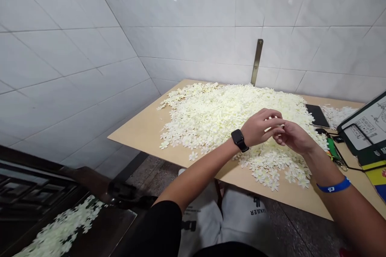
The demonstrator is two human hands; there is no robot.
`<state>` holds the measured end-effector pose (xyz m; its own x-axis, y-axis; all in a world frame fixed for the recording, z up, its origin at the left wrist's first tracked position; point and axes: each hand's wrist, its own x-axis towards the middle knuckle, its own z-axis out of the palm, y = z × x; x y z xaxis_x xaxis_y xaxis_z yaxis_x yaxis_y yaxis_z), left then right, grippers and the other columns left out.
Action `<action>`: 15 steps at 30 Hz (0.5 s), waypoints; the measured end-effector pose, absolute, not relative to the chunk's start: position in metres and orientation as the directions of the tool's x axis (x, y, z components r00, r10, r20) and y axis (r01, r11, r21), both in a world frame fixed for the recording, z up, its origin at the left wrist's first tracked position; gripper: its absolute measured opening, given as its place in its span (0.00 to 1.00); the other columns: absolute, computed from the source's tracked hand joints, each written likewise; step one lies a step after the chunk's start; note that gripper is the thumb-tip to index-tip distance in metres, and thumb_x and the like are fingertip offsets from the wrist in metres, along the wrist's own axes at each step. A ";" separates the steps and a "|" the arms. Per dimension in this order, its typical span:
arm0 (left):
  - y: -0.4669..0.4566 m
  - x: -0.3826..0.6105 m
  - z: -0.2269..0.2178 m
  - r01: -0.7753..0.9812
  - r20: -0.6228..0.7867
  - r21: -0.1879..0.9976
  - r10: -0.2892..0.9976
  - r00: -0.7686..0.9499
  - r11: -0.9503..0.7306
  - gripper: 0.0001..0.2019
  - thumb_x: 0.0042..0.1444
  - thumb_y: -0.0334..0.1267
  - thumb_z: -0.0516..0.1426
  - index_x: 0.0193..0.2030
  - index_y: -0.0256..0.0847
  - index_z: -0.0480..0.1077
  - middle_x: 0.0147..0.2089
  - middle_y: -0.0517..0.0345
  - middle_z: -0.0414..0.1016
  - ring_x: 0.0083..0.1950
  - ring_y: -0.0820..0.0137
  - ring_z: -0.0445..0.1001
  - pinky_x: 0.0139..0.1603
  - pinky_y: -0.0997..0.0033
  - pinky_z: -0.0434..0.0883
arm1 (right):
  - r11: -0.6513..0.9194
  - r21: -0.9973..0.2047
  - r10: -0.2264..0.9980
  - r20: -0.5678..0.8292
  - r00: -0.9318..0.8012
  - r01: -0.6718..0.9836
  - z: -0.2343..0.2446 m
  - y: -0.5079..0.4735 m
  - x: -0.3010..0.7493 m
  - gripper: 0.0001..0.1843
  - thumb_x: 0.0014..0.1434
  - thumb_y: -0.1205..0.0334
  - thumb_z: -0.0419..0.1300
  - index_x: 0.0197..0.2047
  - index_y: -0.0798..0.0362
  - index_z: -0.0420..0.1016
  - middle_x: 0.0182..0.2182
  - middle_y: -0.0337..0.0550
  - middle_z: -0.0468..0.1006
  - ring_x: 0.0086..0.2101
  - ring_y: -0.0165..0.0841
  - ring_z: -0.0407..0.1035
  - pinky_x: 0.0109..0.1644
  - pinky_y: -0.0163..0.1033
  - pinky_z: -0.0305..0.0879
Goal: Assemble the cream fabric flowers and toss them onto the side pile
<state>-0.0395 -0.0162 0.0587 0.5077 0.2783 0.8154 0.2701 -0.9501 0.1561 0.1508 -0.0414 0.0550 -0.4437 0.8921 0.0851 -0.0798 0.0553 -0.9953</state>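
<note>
A big heap of small white and pale-yellow artificial flowers covers much of the tan tabletop. My left hand, with a black watch on its wrist, reaches over the heap from the left. Its fingers are curled and meet the fingertips of my right hand, which wears a blue wristband. Both hands are closed in a pinch close together above the flowers. Whatever lies between the fingertips is hidden or too small to name.
A black phone-like slab and a pile of small white bits lie at the right. Nearby are a dark-framed printed board and a green item. More flowers rest on dark furniture at lower left. Tiled walls border the table.
</note>
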 end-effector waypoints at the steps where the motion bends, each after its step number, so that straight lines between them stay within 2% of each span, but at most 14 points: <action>1: -0.012 -0.039 0.060 0.237 0.824 0.140 0.246 0.510 -0.961 0.12 0.70 0.41 0.54 0.50 0.40 0.77 0.51 0.47 0.80 0.52 0.64 0.76 0.57 0.59 0.76 | 0.062 -0.994 0.898 0.094 -0.430 -0.088 0.056 -0.040 0.153 0.31 0.52 0.31 0.69 0.32 0.54 0.74 0.23 0.39 0.71 0.22 0.27 0.63 0.22 0.34 0.58; 4: -0.005 -0.040 0.060 0.162 0.828 0.079 0.155 0.539 -0.984 0.11 0.69 0.34 0.53 0.51 0.41 0.77 0.53 0.49 0.82 0.54 0.66 0.78 0.59 0.61 0.77 | 0.165 -0.983 0.921 0.184 -0.342 -0.085 0.056 -0.040 0.156 0.28 0.52 0.37 0.72 0.40 0.54 0.76 0.24 0.37 0.70 0.23 0.28 0.63 0.25 0.35 0.60; 6: -0.002 -0.040 0.057 0.139 0.829 0.061 0.128 0.544 -0.988 0.13 0.69 0.33 0.54 0.54 0.43 0.77 0.56 0.50 0.81 0.57 0.67 0.78 0.60 0.61 0.77 | 0.275 -0.961 0.913 0.273 -0.304 -0.037 0.053 -0.040 0.156 0.27 0.53 0.38 0.72 0.42 0.54 0.77 0.24 0.36 0.69 0.24 0.29 0.63 0.26 0.37 0.62; 9: -0.001 -0.041 0.049 0.126 0.832 0.087 0.141 0.536 -0.988 0.15 0.68 0.32 0.55 0.58 0.46 0.76 0.60 0.52 0.80 0.61 0.67 0.77 0.63 0.60 0.77 | 0.376 -0.926 0.892 0.348 -0.288 0.046 0.045 -0.039 0.157 0.25 0.55 0.37 0.69 0.34 0.53 0.75 0.22 0.37 0.68 0.23 0.29 0.61 0.26 0.38 0.61; 11: -0.001 -0.042 0.043 0.134 0.821 0.104 0.161 0.548 -0.986 0.16 0.68 0.33 0.55 0.60 0.46 0.75 0.61 0.54 0.79 0.62 0.67 0.77 0.64 0.59 0.78 | 0.379 -0.922 0.902 0.349 -0.255 0.078 0.039 -0.038 0.156 0.27 0.55 0.35 0.68 0.29 0.52 0.73 0.21 0.37 0.68 0.22 0.29 0.60 0.26 0.38 0.60; 15: -0.001 -0.042 0.035 0.154 0.769 0.154 0.217 0.602 -0.976 0.18 0.69 0.37 0.54 0.63 0.46 0.72 0.64 0.53 0.77 0.63 0.66 0.77 0.65 0.58 0.78 | 0.353 -0.928 0.920 0.322 -0.224 0.119 0.032 -0.039 0.154 0.30 0.54 0.31 0.67 0.27 0.52 0.72 0.18 0.36 0.66 0.20 0.27 0.57 0.25 0.37 0.56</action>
<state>-0.0420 -0.0012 0.0346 0.6017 0.2167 0.7688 0.1544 -0.9759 0.1542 0.1537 -0.0392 0.0317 -0.2235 0.9201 0.3217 0.1186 0.3533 -0.9280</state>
